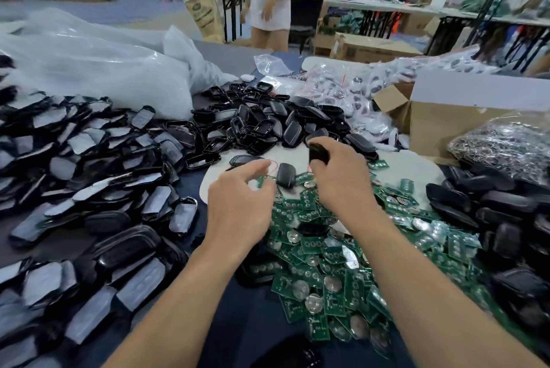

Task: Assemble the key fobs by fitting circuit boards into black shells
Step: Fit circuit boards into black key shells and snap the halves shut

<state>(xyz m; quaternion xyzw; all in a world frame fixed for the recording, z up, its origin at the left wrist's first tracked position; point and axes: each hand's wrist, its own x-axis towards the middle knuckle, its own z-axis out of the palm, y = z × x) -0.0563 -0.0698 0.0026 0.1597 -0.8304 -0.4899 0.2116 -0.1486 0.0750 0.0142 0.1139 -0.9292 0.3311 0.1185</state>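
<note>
Shell work sits at the centre of our view. Our right hand (334, 178) pinches one black shell (318, 153) between thumb and fingertips, lifted clear of the table above the far edge of the circuit boards (324, 251). We judge it is held up like this so that its hollow side can be turned toward a board. Which side faces us we cannot tell.

Our left hand (238, 204) hovers just beside it, fingers loosely curved, thumb and forefinger apart, gripping nothing that we can make out. It hangs over the far left edge of the green pile, well placed to pick from it, so we take the step in hand to be fetching a board for the shell we hold. A loose shell (286, 174) lies between the two hands, partly on the boards and partly on a white sheet (293, 153).

The stock is ranged round us within reach, which suits the job. A heap of shells (262, 126) lies straight ahead, film-covered pieces (89, 177) spread to the left, and more dark shells (506, 218) sit to the right. Farther out are a cardboard box (440, 126), a bag of small metal parts (506, 147) and white plastic bags (104, 69).
</note>
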